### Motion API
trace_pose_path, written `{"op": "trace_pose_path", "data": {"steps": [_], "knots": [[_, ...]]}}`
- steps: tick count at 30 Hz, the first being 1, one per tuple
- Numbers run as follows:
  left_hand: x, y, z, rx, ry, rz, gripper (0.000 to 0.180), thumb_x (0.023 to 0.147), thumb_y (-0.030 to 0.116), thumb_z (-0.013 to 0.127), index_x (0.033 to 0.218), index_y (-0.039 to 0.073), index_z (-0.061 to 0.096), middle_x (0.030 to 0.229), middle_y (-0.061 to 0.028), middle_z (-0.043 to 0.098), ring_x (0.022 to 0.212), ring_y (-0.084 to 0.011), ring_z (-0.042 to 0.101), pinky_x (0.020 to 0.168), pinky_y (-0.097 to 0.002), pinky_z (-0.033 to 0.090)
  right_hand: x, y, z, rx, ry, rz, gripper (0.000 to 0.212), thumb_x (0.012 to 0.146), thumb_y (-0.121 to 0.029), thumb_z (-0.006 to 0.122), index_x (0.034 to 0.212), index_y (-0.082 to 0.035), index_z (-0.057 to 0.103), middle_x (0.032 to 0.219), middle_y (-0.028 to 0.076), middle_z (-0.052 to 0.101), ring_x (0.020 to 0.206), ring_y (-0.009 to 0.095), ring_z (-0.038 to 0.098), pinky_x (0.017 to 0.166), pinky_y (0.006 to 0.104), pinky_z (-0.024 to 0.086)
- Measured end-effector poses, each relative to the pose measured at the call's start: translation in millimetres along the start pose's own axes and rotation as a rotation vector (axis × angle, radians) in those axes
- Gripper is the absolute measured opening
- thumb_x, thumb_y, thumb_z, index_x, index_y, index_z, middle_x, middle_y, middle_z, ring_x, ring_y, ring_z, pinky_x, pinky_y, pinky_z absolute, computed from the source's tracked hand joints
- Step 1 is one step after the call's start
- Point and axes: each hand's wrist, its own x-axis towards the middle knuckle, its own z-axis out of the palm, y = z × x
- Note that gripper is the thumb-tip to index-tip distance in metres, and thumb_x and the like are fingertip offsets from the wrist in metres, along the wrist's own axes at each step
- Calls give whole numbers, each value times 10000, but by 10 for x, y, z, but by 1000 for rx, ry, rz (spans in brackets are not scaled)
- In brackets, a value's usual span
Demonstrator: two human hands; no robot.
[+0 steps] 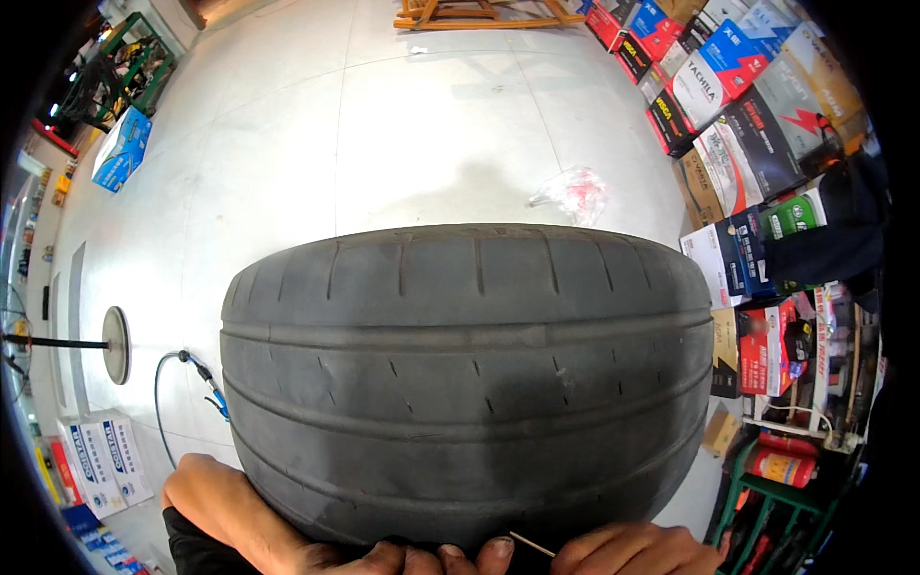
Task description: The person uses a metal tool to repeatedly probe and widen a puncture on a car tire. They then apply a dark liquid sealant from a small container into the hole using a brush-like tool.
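Observation:
A large black tyre (470, 374) stands in front of me, its tread facing up with grooves and short slits. My left hand (383, 559) reaches round its near left side, the bent fingers in a row against the tyre's near edge; the lower frame edge cuts off part of the hand. At the lower right, my right hand (632, 550) is closed, with a thin pale stick (532, 544) sticking out from its fingers. The stick's tip lies by the tyre's near edge, close to the left fingertips. What the fingers do below the frame is hidden.
An air hose with a blue fitting (209, 383) lies left of the tyre. Further left are a round disc on a rod (116, 345) and white boxes (105, 460). Stacked cartons (738, 125) line the right side. A crumpled plastic bag (575, 195) lies beyond the tyre.

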Motion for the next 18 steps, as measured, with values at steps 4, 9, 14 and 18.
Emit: {"op": "trace_pose_path", "data": {"steps": [4,9,14,18], "knots": [[8,40,7,-104,-18,-91,208,691,134,520,807,96,689,698,-4,512,629,-122,456,533,-227,340,-8,19,-9,-76,13,-19,474,894,-211,485,464,-107,316,423,25,334,350,168,269,424,331,281],[6,96,-78,-155,-67,-165,225,700,141,519,852,92,678,753,-29,528,645,-130,453,529,-222,333,-41,-23,-30,28,80,10,475,893,-249,480,464,-118,324,408,22,346,355,166,296,428,335,287],[-17,70,-51,-187,-111,-124,240,701,159,530,879,96,677,808,-32,506,637,-130,426,511,-219,310,-92,0,-83,80,80,17,462,898,-260,469,481,-124,324,421,17,371,368,169,313,438,322,304],[-8,116,-30,-148,-115,-198,236,713,179,532,882,97,675,797,-20,478,628,-124,403,502,-222,291,-87,43,-63,123,102,-20,446,903,-268,467,503,-123,336,434,11,378,383,163,323,450,308,310]]}}
